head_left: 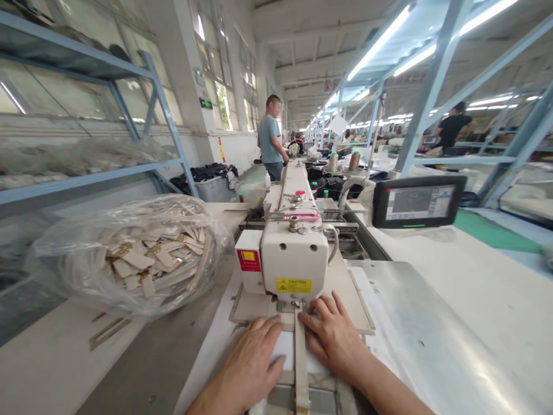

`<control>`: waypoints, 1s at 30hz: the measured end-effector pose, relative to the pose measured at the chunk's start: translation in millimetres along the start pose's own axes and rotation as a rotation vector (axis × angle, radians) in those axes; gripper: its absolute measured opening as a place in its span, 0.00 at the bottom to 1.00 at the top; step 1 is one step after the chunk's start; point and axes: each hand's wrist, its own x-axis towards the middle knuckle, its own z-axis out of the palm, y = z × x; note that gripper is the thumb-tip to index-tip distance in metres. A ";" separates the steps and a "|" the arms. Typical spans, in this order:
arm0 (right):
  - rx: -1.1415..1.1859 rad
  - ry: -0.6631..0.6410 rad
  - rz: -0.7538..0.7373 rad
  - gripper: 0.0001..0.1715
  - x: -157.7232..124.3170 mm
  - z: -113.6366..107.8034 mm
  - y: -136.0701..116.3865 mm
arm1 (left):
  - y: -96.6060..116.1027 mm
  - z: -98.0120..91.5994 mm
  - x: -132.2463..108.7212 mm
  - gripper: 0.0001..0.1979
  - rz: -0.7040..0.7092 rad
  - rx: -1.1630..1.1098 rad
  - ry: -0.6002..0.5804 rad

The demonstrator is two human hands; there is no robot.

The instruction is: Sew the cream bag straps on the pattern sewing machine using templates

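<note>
- My left hand lies flat on a white fabric panel, its fingers slightly apart and not clamped on anything
- My right hand presses down just beside the other side of a narrow beige strap, its fingers spread on the fabric, gripping nothing
- The strap and fabric lie together on the white sewing bench, running straight back between my hands to the machine's foot
- Directly ahead stands a white industrial sewing machine head, with a yellow caution label and a red label on its front
- To my left, on the bench, sits a clear plastic bag packed with beige straps with gold-coloured hardware
- To my right, a black-framed touchscreen control panel stands beyond the machine
- Farther on, two cones of tan thread stand upright behind the machine
- Along the left wall runs a blue steel shelf rack
- Beyond the machine, a co-worker in a blue T-shirt stands at a bench, and another in black stands far to the right
</note>
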 end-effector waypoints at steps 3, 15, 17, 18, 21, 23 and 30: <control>-0.005 -0.002 0.000 0.22 0.8 1.5 -7.3 | 0.0 -3.9 -1.8 0.22 -0.028 0.005 0.011; -0.054 -0.068 0.059 0.23 -8.2 -10.7 -6.5 | 8.1 2.5 -4.4 0.22 -0.018 0.005 0.002; -0.025 -0.099 0.063 0.26 -7.7 -11.2 -7.1 | 6.4 -1.5 -4.1 0.21 -0.024 0.006 0.008; -0.001 -0.119 0.063 0.27 -8.5 -12.2 -7.9 | 4.8 -3.4 -5.0 0.21 -0.026 0.007 0.012; 0.057 -0.189 0.056 0.33 -16.1 -21.7 -11.1 | -1.6 -7.5 -11.5 0.20 -0.036 0.007 -0.003; 0.071 -0.236 0.052 0.36 -24.2 -33.6 -13.5 | -6.0 -8.1 -17.8 0.19 -0.036 0.001 -0.013; 0.098 -0.381 0.031 0.39 -56.3 -72.8 -10.6 | -24.0 -6.1 -44.1 0.24 0.117 -0.046 -0.012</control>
